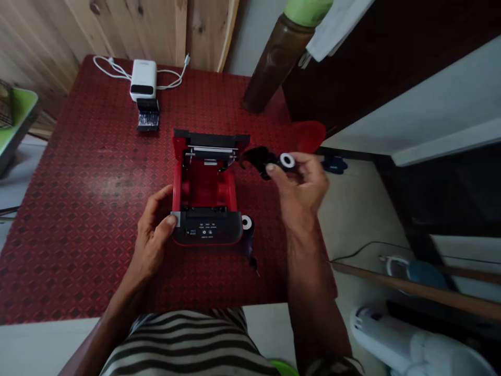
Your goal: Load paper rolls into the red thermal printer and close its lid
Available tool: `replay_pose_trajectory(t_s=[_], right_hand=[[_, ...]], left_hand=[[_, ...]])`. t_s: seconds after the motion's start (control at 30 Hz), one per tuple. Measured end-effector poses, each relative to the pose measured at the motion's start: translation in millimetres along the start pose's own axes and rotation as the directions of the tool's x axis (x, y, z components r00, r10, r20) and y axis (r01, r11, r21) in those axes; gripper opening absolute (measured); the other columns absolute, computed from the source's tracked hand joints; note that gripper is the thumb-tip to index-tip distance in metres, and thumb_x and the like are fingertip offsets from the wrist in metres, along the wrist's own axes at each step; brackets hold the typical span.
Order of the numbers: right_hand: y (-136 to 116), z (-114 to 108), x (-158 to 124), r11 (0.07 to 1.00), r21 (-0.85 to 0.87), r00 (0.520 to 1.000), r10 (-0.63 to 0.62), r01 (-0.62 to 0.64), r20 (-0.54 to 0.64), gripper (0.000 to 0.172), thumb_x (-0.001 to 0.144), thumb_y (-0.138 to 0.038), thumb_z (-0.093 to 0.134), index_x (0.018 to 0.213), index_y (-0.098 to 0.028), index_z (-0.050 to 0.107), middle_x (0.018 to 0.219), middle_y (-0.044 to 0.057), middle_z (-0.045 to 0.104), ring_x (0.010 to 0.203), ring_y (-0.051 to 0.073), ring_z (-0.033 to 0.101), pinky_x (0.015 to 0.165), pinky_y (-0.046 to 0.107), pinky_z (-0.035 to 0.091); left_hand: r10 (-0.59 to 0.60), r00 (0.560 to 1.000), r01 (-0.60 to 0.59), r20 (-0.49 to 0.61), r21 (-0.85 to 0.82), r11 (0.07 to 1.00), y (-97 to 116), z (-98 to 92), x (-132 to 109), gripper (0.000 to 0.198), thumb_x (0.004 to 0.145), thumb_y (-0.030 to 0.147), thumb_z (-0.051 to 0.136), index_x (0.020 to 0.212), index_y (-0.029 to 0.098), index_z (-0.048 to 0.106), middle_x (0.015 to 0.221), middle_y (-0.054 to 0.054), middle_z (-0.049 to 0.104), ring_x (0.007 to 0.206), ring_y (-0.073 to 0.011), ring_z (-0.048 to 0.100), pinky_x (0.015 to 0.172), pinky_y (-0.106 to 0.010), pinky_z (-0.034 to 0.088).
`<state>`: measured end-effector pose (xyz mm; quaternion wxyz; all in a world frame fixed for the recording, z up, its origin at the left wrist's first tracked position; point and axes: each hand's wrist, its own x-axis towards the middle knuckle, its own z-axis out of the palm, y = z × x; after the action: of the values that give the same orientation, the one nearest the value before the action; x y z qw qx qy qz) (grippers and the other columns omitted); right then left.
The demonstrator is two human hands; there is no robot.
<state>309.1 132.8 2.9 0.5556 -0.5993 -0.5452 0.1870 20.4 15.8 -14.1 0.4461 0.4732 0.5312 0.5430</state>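
Observation:
A small red and black label printer sits on the table with its lid raised, showing the red bay inside. My left hand grips its front left corner, thumb on top and fingers along the side. To the right of the printer, above the table, my right hand pinches a roll of black ribbon with a white core. A crumpled black strip trails from that roll toward the printer's raised lid. Against the printer's front right corner lies a second black ribbon roll, its loose end toward me.
On the patterned red table, a white device with white cables lies at the back, a small black piece before it. A tall brown bottle with a green cap stands back right, near a red dish.

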Motion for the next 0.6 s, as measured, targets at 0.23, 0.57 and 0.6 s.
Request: replay_pose_trajectory(t_s=[0.23,0.57,0.6], right_hand=[[30,20,-26,0.996,-0.068,0.969,0.071,-0.056,0.239,0.03,0.087,-0.045,0.083,0.107,-0.028,0.07,0.105,0.005,0.083,0.097,0.027,0.078,0.091,0.045,0.062],[27,-15,-36,0.981,-0.168,0.942,0.145,-0.097,0.303,0.051,0.089,-0.041,0.086,0.136,-0.026,0.072,0.133,0.014,0.084,0.116,0.033,0.081,0.095,0.052,0.066],[25,-26,-42,0.977,-0.188,0.939,0.158,-0.103,0.305,0.045,0.093,-0.04,0.083,0.135,-0.026,0.074,0.13,0.014,0.085,0.113,0.033,0.082,0.093,0.052,0.066]], left_hand=[[-0.045,0.999,0.045,-0.024,0.035,0.998,-10,-5.2,-2,0.069,0.103,0.067,0.074,0.16,0.028,0.07,0.162,-0.011,0.072,0.154,-0.0406,0.063,0.131,-0.059,0.048],[-0.046,0.999,0.046,-0.014,0.043,0.998,-8,-5.6,-1,0.069,0.103,0.068,0.074,0.16,0.03,0.069,0.163,-0.009,0.072,0.153,-0.0402,0.063,0.13,-0.058,0.048],[-0.045,0.999,0.045,-0.013,0.045,0.998,-8,-5.5,-2,0.069,0.102,0.067,0.074,0.16,0.03,0.069,0.163,-0.009,0.072,0.152,-0.0403,0.064,0.129,-0.058,0.048]])
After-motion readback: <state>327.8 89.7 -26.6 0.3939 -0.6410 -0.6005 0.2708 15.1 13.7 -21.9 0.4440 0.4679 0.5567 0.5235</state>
